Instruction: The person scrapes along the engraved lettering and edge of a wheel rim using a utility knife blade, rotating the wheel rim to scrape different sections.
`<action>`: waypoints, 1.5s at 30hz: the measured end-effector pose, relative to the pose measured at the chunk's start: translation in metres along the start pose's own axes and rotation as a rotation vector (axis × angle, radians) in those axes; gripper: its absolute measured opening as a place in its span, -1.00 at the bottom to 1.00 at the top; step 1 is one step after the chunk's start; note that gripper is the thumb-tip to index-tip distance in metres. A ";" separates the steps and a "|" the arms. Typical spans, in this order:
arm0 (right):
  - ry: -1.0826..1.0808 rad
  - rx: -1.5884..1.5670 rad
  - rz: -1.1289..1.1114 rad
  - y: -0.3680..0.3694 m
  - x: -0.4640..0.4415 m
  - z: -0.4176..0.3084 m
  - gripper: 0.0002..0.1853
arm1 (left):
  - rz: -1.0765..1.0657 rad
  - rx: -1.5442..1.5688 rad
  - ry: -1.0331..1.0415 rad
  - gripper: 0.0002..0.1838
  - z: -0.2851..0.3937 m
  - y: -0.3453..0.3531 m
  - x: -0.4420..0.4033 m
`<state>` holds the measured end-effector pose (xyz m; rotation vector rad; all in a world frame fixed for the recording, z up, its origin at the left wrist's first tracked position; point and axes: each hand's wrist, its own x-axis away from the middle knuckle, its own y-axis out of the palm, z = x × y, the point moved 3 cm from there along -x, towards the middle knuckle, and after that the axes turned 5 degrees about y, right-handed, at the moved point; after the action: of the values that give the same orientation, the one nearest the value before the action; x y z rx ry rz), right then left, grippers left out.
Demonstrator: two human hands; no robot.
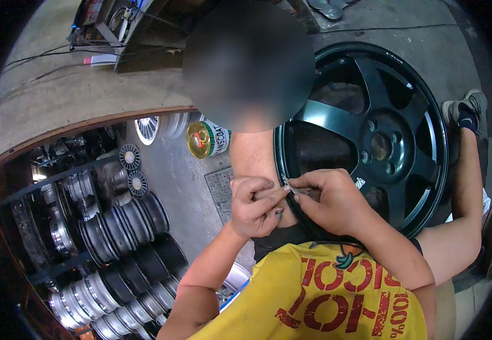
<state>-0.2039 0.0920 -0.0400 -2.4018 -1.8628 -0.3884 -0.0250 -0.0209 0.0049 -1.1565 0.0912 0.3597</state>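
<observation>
My left hand [255, 208] has its fingers curled, with the index fingertip reaching to the right hand's fingertips. My right hand [332, 199] pinches thumb and index together there. Something small and pale may lie between the fingertips, too small to name. Both hands are over the near-left rim of a large dark green alloy wheel [329, 120], which lies face up between my legs. Small white lettering shows on its rim, and a small white decal [360, 183] is by a spoke, close to the right hand.
At left, a rack [59, 271] holds several wheel rims [124, 224]. A gold-topped can [200, 139] stands on the floor near my leg, beside a metal drain cover [218, 187]. A wooden bench [87, 105] with cables is at upper left. A blurred round patch hides the top middle.
</observation>
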 end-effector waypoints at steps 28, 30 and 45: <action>0.010 -0.021 -0.042 -0.002 0.001 0.002 -0.68 | -0.019 -0.016 0.004 -0.57 0.001 -0.001 0.000; 0.021 -0.025 -0.020 -0.001 0.002 0.002 -0.69 | -0.019 -0.003 -0.002 -0.56 0.001 -0.002 -0.001; 0.129 -0.210 0.110 -0.002 0.006 0.006 -0.76 | 0.001 -0.020 -0.045 -0.48 0.001 -0.001 0.005</action>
<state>-0.2039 0.0990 -0.0443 -2.5259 -1.7043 -0.7449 -0.0206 -0.0189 0.0052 -1.1677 0.0490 0.3885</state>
